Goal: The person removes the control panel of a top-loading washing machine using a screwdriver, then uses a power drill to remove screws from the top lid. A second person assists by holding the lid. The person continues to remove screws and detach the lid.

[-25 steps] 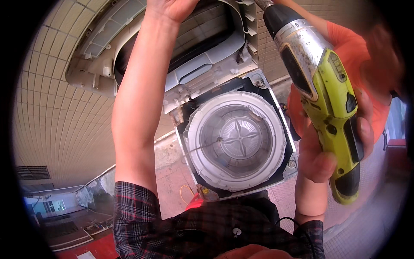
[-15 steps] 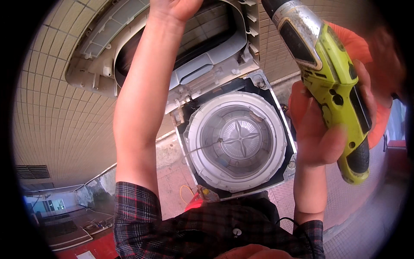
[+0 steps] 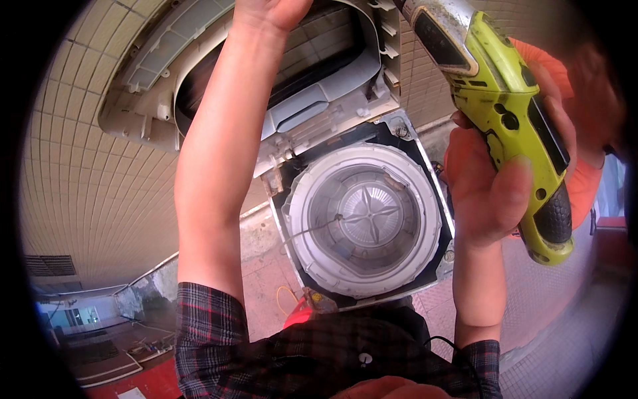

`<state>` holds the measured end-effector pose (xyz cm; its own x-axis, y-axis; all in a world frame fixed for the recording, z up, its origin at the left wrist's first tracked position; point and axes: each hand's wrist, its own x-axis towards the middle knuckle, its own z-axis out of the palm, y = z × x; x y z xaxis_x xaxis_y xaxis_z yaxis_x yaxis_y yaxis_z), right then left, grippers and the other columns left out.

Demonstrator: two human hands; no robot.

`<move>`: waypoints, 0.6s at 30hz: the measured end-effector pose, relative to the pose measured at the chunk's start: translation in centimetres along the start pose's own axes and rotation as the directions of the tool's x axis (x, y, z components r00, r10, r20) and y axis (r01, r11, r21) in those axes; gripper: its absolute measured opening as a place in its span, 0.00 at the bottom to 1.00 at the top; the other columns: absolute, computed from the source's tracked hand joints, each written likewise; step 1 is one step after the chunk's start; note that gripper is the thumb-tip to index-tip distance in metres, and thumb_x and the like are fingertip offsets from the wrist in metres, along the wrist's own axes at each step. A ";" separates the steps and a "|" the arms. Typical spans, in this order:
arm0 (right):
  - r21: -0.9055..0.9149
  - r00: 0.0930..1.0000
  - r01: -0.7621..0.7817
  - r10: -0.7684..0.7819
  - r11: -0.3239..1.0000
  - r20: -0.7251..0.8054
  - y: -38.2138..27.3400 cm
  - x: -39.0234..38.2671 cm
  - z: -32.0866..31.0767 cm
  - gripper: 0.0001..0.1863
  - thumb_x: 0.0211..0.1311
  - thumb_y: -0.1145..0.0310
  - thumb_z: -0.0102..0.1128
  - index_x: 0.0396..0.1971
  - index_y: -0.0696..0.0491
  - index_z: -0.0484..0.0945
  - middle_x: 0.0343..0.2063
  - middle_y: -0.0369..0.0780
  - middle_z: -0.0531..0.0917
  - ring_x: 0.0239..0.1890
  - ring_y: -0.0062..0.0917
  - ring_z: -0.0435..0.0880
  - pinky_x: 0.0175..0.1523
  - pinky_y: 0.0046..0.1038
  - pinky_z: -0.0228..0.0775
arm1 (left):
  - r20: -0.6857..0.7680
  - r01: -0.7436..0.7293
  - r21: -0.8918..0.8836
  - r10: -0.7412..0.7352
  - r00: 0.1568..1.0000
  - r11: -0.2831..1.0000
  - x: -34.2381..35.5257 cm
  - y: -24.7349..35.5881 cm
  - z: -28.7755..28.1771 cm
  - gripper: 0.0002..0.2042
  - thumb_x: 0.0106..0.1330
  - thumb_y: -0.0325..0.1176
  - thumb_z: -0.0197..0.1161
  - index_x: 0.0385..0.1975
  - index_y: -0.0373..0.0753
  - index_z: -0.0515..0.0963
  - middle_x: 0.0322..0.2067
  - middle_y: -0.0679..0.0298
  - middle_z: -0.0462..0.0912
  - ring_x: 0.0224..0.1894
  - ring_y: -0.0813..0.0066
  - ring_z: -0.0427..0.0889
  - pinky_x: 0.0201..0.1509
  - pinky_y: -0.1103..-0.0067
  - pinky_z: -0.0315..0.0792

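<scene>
We look straight down on a top-loading washing machine with its white top panel swung up and back, so the round white tub ring and the grey star-shaped pulsator at the tub's bottom lie open inside the square dark cabinet frame. Our left hand reaches up to the raised panel at the top edge of the view; only its heel shows, so we cannot tell whether the fingers are gripping or merely pressing. Our right hand is wrapped around the handle of a lime-green and grey cordless screwdriver, held up beside the machine's right edge, its nose pointing up and out of view. A thin wire crosses the tub ring on its left side. Behind the machine runs a wall of small beige tiles, meeting a rough, stained concrete floor. Paler small-tiled floor spreads to the right. Both of our sleeves are dark plaid cloth. A yellow cord lies on the floor near the machine's front corner.
</scene>
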<state>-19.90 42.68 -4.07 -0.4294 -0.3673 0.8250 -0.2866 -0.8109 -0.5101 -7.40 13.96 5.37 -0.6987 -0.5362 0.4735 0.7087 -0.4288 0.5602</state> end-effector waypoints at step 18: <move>0.004 0.999 -0.029 0.030 1.000 -0.020 -0.1 -0.1 -0.1 0.34 0.71 0.51 0.57 0.70 0.52 0.60 0.71 0.52 0.64 0.63 0.46 0.77 0.56 0.41 0.81 | 0.032 -0.028 0.101 0.025 0.999 0.995 0.4 -0.2 -0.5 0.19 0.80 0.26 0.41 0.64 0.17 0.63 0.62 0.39 0.74 0.63 0.51 0.79 0.62 0.72 0.84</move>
<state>-19.93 42.86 -4.17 -0.4551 -0.3817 0.8045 -0.2704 -0.8016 -0.5332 -7.77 13.43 5.08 -0.6833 -0.5235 0.5091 0.7150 -0.3381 0.6120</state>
